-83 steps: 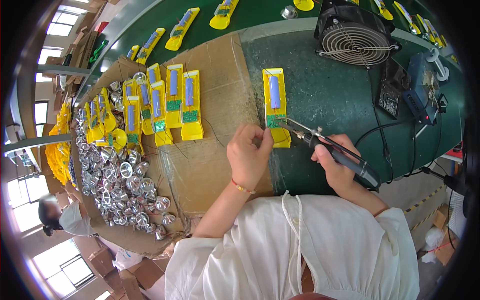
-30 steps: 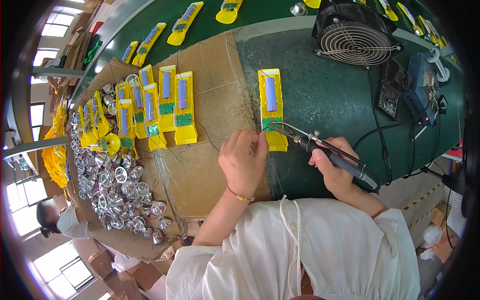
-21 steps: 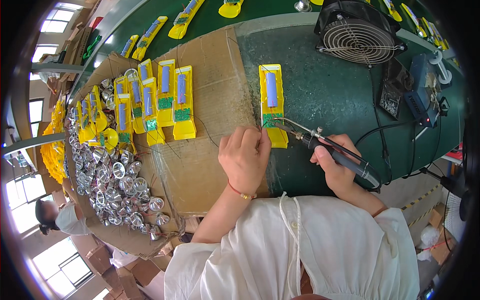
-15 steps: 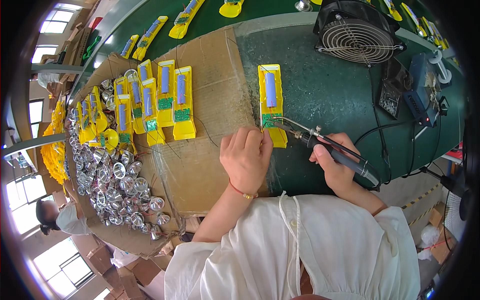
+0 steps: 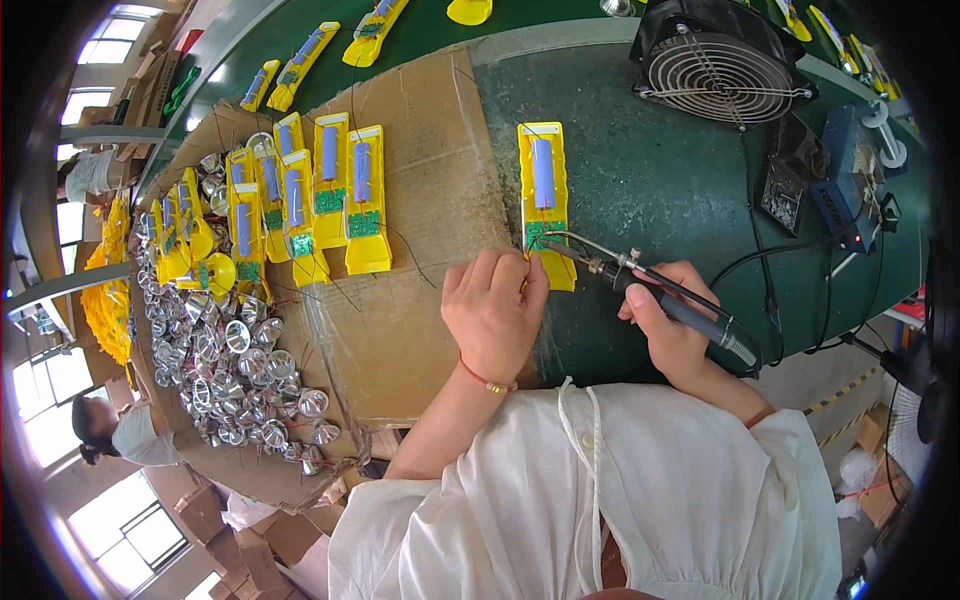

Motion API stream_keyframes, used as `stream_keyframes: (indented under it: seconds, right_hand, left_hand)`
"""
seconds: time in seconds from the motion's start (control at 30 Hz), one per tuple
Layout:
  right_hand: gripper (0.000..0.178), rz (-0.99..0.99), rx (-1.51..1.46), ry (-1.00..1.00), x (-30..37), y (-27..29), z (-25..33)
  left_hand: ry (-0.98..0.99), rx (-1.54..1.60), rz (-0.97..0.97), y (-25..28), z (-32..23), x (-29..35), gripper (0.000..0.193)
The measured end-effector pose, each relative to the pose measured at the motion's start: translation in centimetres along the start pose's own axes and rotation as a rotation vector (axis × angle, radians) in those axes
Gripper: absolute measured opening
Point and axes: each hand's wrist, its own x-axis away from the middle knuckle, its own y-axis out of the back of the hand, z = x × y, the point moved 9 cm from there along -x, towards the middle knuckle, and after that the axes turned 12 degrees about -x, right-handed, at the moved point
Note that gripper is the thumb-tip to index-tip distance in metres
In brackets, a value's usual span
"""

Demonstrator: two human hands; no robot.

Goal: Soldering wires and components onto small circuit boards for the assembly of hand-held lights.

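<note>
A yellow plastic housing [image 5: 557, 270] lies lengthwise before me, with a blue-purple cylindrical battery [image 5: 543, 174] and a small green circuit board [image 5: 538, 229] in it. My right hand [image 5: 668, 315] grips a soldering iron [image 5: 690, 318] with a thin metal feed tube along it. Its tip reaches the lower part of the board. My left hand [image 5: 493, 305] is closed just left of the housing's near end, its thumb and forefinger pinching a thin wire by the board. The fingertips partly hide that wire.
Several similar housings [image 5: 366, 248] with batteries stand on the cardboard [image 5: 420, 330] at left, beside a heap of silvery reflector cups [image 5: 255, 365]. A black fan [image 5: 715, 80] stands at far right, near a blue soldering station [image 5: 845, 190]. Cables run right of the iron.
The view has shifted slightly, so the bench things sit a little higher in the picture. Both hands keep nearly the same pose, and the iron's tip stays at the board.
</note>
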Motion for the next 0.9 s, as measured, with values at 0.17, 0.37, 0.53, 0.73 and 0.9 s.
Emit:
stream_keyframes:
  seconds: [0.17, 0.37, 0.53, 0.73, 0.9]
  right_hand:
    - [0.016, -0.019, -0.038, 0.060, 0.2, 0.4, 0.4]
    - [0.015, -0.026, -0.047, 0.054, 0.0, 0.9, 0.2]
    - [0.015, -0.031, -0.056, 0.077, 0.0, 1.1, 0.3]
    - [0.016, -0.055, -0.120, 0.031, 0.2, 1.7, 0.0]
    - [0.015, 0.012, 0.015, 0.101, 0.3, 1.3, 1.2]
  left_hand:
    - [0.001, 0.002, 0.001, -0.1, 0.0, 0.0, 0.018]
    - [-0.006, -0.004, -0.002, -0.1, 0.0, -0.1, 0.018]
    - [-0.001, -0.001, -0.002, -0.1, 0.1, -0.1, 0.018]
    - [0.012, -0.013, 0.046, -0.2, 0.0, 0.0, 0.014]
    - [0.314, 0.297, 0.073, -0.4, 1.8, 0.9, 0.010]
